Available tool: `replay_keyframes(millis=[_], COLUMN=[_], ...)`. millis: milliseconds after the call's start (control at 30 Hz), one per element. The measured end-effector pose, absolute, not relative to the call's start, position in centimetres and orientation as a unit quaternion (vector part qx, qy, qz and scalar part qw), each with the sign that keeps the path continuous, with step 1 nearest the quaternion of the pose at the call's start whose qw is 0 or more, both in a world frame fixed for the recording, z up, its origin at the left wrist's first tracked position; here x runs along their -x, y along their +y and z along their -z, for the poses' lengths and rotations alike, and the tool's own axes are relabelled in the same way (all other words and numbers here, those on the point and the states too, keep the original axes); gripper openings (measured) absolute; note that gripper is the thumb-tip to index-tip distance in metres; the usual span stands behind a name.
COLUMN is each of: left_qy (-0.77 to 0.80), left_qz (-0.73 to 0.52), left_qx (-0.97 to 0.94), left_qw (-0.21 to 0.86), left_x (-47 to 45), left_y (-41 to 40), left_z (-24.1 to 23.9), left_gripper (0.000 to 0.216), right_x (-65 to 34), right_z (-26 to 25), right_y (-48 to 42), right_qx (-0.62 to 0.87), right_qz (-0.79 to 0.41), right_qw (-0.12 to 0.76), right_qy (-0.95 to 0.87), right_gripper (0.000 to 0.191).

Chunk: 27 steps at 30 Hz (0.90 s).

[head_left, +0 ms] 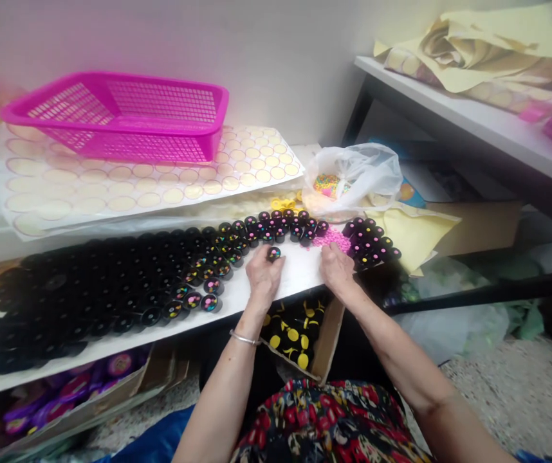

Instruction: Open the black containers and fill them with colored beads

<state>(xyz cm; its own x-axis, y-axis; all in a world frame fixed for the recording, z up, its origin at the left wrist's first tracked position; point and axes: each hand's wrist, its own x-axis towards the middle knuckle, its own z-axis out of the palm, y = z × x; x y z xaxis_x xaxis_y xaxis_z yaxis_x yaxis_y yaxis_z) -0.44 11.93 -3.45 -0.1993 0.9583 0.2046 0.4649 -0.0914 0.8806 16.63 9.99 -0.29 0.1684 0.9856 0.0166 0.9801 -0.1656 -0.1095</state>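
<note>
Left of frame: rows of black round plastic cups on the white desk. Centre: left hand grips a pink-dotted black cup, judged light, stiff, smooth; best held by its side wall. Right of centre: right hand, curled at loose pink pellets; grip cannot be told.

Both forearms reach forward; left hand curled in a grip; right hand curled, grip unclear.
</note>
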Motion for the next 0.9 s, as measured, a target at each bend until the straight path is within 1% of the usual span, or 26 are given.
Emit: replay_keyframes(millis=[67, 167, 267, 400, 533, 600, 667, 733, 833, 900], left_qy=[0.600, 0.583, 0.574, 0.576, 0.623, 0.632, 0.629, 0.621, 0.604, 0.598], left_qz=[-0.463, -0.452, -0.447, -0.461, -0.480, -0.476, -0.468, -0.465, -0.463, -0.456], left_qx=[-0.582, -0.597, -0.607, -0.598, -0.560, -0.560, -0.570, -0.578, -0.601, -0.614], left_qw=[0.295, 0.316, 0.320, 0.314, 0.262, 0.246, 0.247, 0.252, 0.245, 0.239], left_x=[0.4, 0.4, 0.4, 0.5, 0.3, 0.3, 0.4, 0.5, 0.8, 0.9], left_y=[11.4, 10.7, 10.4, 10.5, 10.5, 10.5, 10.5, 10.6, 10.8, 10.9], left_z=[3.7, 3.9, 4.0, 3.8, 3.1, 2.9, 2.9, 3.2, 3.9, 4.2], left_gripper=[0.031, 0.034, 0.035, 0.033, 0.024, 0.021, 0.021, 0.025, 0.029, 0.030], right_x=[-16.3, -15.4, -14.6, -14.2, -14.1, -14.1, -14.4, -15.3, -17.3, -18.6], right_z=[0.3, 0.2, 0.3, 0.6, 0.7, 0.4, -0.3, -1.3, -3.3, -4.5], right_y=[9.9, 9.9, 10.1, 10.3, 10.0, 9.9, 10.5, 12.1, 16.8, 20.6], right_qx=[0.737, 0.667, 0.637, 0.646, 0.660, 0.661, 0.664, 0.676, 0.715, 0.721], right_qz=[-0.054, -0.140, -0.178, -0.135, -0.056, -0.051, -0.062, -0.063, -0.031, -0.019], right_qw=[0.080, 0.144, 0.154, 0.140, 0.134, 0.131, 0.146, 0.182, 0.234, 0.228], right_qy=[-0.669, -0.718, -0.734, -0.738, -0.737, -0.737, -0.731, -0.711, -0.657, -0.654], right_gripper=[0.026, 0.024, 0.023, 0.023, 0.023, 0.021, 0.020, 0.020, 0.025, 0.030])
